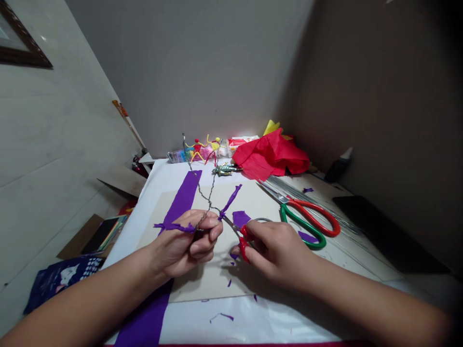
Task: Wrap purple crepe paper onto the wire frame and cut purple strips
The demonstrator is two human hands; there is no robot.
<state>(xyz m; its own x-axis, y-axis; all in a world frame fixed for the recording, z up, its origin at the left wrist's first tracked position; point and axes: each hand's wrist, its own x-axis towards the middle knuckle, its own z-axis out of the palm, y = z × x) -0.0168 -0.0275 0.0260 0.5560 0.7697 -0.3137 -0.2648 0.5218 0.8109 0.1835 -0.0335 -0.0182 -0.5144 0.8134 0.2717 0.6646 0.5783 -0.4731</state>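
A figure of twisted dark wire (210,205) is pinched between the thumb and fingers of my left hand (193,241), its thin branches rising above the fingers. Purple crepe paper is wrapped around two of its limbs; one wrapped limb (231,198) points up and right, the other (177,227) lies across my left hand. My right hand (277,248) is closed around red-handled pliers (243,241). Their slim metal tips meet the wire and purple paper beside my left fingertips. A purple paper piece (241,218) lies just behind the pliers.
Large scissors (307,219) with red and green handles lie on the right near several straight wires (325,205). A purple strip (144,313) runs along the left over a beige board (202,289). Red paper (273,156) and two small figures (197,149) are at the back.
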